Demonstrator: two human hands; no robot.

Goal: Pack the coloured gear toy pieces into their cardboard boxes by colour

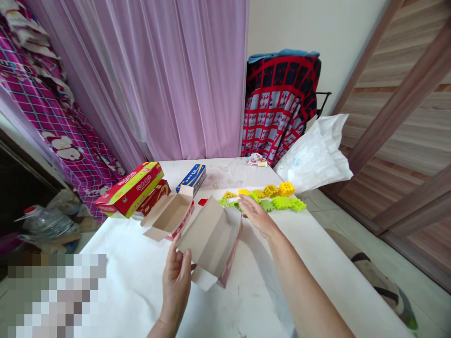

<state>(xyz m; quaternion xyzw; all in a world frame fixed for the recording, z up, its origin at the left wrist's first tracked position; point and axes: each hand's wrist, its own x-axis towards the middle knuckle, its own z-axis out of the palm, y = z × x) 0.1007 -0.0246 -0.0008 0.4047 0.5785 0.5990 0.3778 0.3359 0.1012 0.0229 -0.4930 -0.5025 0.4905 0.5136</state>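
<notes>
Holding a big open cardboard box at its near left edge with the left hand, fingers bent and pinched on the thin card. Holding the right hand out by the far right corner of the same box, fingers loosely stretched out with nothing in them; cannot tell if touching the box or just beside it. In the middle of the white desk, with plain card inside, a reddish side to the right and a flap poking out at the near end. Just to the left, a smaller open box with flaps out. Farther left, a red and yellow box on top of a dark red box. Behind the smaller open box, a blue box. Around and past the right hand, green plastic gear pieces, with yellow plastic pieces behind. At the back right, a small wrapper and a big white bag. Farther back, a light purple curtain and a red and black checked blanket.
</notes>
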